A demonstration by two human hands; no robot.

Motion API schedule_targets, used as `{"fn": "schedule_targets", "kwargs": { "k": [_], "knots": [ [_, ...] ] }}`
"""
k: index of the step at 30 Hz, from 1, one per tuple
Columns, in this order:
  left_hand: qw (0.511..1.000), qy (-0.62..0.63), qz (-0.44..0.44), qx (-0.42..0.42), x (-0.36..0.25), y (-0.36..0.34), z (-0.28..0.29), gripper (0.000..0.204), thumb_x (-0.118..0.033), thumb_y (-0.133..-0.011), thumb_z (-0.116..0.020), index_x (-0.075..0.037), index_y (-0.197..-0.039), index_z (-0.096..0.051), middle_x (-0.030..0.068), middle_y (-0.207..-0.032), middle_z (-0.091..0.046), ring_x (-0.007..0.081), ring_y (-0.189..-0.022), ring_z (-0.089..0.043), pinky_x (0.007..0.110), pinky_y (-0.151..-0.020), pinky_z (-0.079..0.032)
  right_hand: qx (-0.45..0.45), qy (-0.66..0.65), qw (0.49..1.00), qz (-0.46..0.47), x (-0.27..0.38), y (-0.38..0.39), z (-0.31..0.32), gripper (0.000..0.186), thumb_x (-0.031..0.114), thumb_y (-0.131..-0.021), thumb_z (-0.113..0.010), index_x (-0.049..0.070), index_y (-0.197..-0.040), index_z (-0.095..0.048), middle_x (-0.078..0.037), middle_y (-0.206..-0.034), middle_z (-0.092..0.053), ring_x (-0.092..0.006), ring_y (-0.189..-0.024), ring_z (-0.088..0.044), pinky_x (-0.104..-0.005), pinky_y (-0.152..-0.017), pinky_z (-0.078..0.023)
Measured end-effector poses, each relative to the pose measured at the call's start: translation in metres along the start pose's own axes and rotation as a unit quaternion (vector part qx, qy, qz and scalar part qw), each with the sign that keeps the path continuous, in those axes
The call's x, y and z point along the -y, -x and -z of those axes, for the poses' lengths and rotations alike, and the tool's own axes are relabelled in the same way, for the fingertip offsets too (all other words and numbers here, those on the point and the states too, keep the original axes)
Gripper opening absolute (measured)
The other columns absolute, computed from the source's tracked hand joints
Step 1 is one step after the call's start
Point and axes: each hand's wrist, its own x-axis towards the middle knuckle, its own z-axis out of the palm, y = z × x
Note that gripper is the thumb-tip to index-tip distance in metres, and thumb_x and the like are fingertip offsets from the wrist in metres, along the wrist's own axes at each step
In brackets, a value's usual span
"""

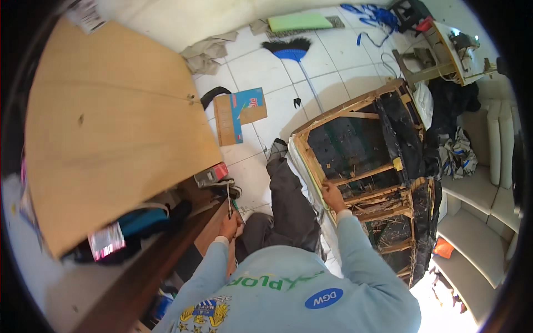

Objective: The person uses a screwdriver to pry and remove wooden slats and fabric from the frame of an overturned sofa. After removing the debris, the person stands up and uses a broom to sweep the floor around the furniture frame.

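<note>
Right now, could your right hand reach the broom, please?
Probably not without leaning forward: the broom lies past the far end of the frame, and the right hand is at its left edge.

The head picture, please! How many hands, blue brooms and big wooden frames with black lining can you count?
Left hand and right hand: 2
Blue broom: 1
Big wooden frame with black lining: 1
Total: 4

Left fingers (234, 221) grip a slim tool (229, 195); right fingers (327, 186) touch a wooden frame (366, 175).
</note>
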Motion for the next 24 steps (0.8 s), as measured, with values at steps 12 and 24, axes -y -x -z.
{"fn": "schedule_targets", "kwargs": {
  "k": [12, 24],
  "knots": [
    [0.823, -0.47, -0.32, -0.003, -0.232, -0.146, -0.073, 0.039, -0.037, -0.101, -0.059, -0.003, -0.09, -0.075, 0.0151, -0.131, -0.068, 0.0422, -0.13, -0.055, 0.059, -0.117, -0.03, -0.186, 0.046, 0.981, 0.007, 0.069, -0.503, -0.047, 0.03, 0.016, -0.094, -0.056, -0.001, -0.116, -0.069, -0.031, -0.11, -0.072, -0.0482, -0.108, -0.068, -0.0547, -0.096, -0.054],
    [0.891, -0.37, -0.239, 0.104, -0.333, -0.248, -0.012, 0.014, -0.015, -0.087, -0.065, -0.002, -0.086, -0.068, 0.0173, -0.121, -0.071, 0.0403, -0.115, -0.064, 0.053, -0.106, -0.044, -0.214, 0.285, 0.895, -0.267, -0.032, -0.665, -0.106, 0.032, 0.023, -0.101, -0.058, 0.003, -0.126, -0.061, -0.021, -0.115, -0.071, -0.0407, -0.115, -0.067, -0.0516, -0.096, -0.055]
  ]
}}
